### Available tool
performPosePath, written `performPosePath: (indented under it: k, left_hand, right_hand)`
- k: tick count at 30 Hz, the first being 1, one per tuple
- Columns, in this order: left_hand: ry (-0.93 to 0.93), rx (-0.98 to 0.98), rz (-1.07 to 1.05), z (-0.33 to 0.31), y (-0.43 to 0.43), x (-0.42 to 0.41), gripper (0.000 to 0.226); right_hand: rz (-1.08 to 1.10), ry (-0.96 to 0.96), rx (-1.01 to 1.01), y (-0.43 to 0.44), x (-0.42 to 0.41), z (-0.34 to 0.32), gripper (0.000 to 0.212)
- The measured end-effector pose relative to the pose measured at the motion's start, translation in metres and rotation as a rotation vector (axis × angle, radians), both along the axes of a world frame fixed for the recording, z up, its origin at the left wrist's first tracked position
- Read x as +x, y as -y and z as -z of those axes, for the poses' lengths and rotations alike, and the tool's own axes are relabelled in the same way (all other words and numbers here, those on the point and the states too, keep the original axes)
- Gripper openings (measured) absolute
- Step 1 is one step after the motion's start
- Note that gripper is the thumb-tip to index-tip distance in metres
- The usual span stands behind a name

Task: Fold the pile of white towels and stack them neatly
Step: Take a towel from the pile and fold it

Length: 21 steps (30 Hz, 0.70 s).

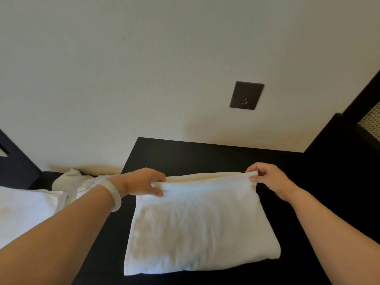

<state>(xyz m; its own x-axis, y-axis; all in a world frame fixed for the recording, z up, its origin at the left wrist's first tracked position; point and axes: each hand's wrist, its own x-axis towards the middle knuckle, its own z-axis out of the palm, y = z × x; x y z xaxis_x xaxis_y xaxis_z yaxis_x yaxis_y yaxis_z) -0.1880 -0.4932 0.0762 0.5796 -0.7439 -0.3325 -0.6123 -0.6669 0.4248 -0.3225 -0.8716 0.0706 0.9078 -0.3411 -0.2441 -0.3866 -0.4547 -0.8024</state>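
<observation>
A white towel (201, 221), folded into a thick rectangle, lies on the black table (185, 155) in front of me. My left hand (144, 182) pinches its far left corner between thumb and fingers. My right hand (267, 177) pinches the far right corner the same way. The far edge is lifted slightly off the layer beneath. A crumpled heap of white towels (72, 182) lies to the left, behind my left wrist, which wears a pale bangle.
White folded cloth (26, 206) lies at the far left on a lower dark surface. A dark wall socket (246, 95) is on the cream wall behind the table. Dark furniture with a woven panel (370, 120) rises at the right.
</observation>
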Motion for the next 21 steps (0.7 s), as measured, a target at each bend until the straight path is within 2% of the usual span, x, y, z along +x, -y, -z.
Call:
performPosePath:
  k: [3,7,9,10,12,14,15,17,21]
  left_hand:
    - [-0.110,-0.090,-0.126,-0.001,-0.022,-0.001,0.024]
    - [-0.502,-0.512,-0.402,-0.027,-0.044,-0.009,0.024]
    - [-0.579,-0.654,-0.552,-0.029,-0.044,-0.003,0.023]
    - [-0.569,-0.651,-0.642,-0.025,-0.041,0.000,0.024]
    - [-0.459,-0.490,-0.787,-0.005,-0.029,0.001,0.024]
    - [-0.367,-0.331,-0.869,0.019,-0.018,-0.002,0.018]
    - [-0.339,-0.311,-0.911,0.028,-0.014,-0.004,0.014]
    - [-0.296,-0.364,-0.989,0.038,-0.010,-0.009,0.009]
    - [-0.169,-0.477,-1.055,0.041,-0.005,-0.015,0.011]
  right_hand:
    - [-0.028,-0.062,0.004,0.000,-0.006,-0.003,0.013]
    - [0.005,-0.073,0.210,0.013,-0.015,-0.032,0.023]
    - [0.131,-0.049,0.299,0.023,-0.007,-0.040,0.029]
    - [0.192,-0.049,0.286,0.024,0.000,-0.037,0.031]
    - [0.257,-0.110,0.181,0.013,0.013,-0.021,0.032]
    - [0.277,-0.185,0.079,-0.003,0.021,0.003,0.026]
    - [0.288,-0.206,0.018,-0.010,0.023,0.013,0.020]
    - [0.294,-0.188,-0.097,-0.020,0.024,0.024,0.009]
    - [0.257,-0.051,-0.193,-0.022,0.024,0.033,0.006]
